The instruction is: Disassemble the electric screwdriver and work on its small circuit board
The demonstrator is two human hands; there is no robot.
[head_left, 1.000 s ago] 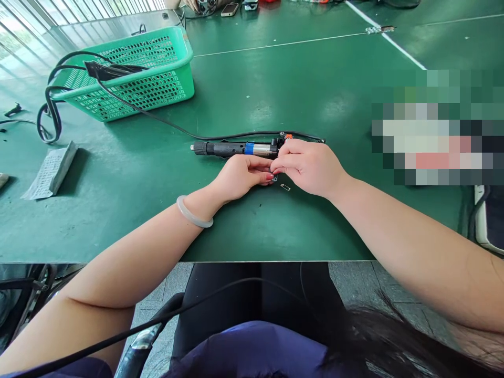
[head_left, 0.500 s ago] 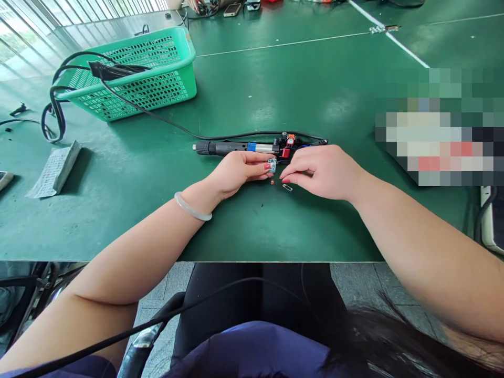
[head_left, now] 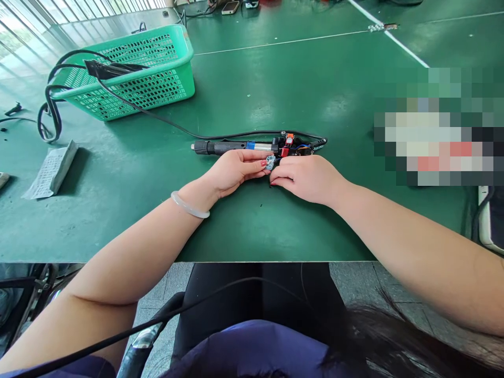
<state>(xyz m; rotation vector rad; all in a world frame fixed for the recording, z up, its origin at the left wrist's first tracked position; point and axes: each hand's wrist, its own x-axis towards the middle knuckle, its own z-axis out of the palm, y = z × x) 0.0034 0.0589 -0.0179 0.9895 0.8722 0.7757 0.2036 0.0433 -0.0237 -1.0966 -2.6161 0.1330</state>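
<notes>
My left hand (head_left: 236, 170) is closed, its thumb and fingers pinching a small pale-blue part (head_left: 270, 161) with a see-through look. My right hand (head_left: 305, 178) sits just right of it, fingertips pressed together low by the tabletop; what they hold, if anything, is hidden. Behind both hands lies an opened black handheld electric tool (head_left: 220, 147). It has a blue-and-silver middle section, a red block (head_left: 284, 152), an orange-red piece (head_left: 290, 138) and thin wires at its right end.
A black cable (head_left: 177, 124) runs from the tool to a green plastic basket (head_left: 157, 86) holding coiled cords. At left on the green table (head_left: 220, 231) lies a printed paper packet (head_left: 53, 170). A phone (head_left: 230, 7) rests at the far edge. A pixelated patch covers the right side.
My right hand has moved left and slightly down, closer to my left hand. It now covers the spot where a tiny copper-coloured piece and a small metal clip lay.
</notes>
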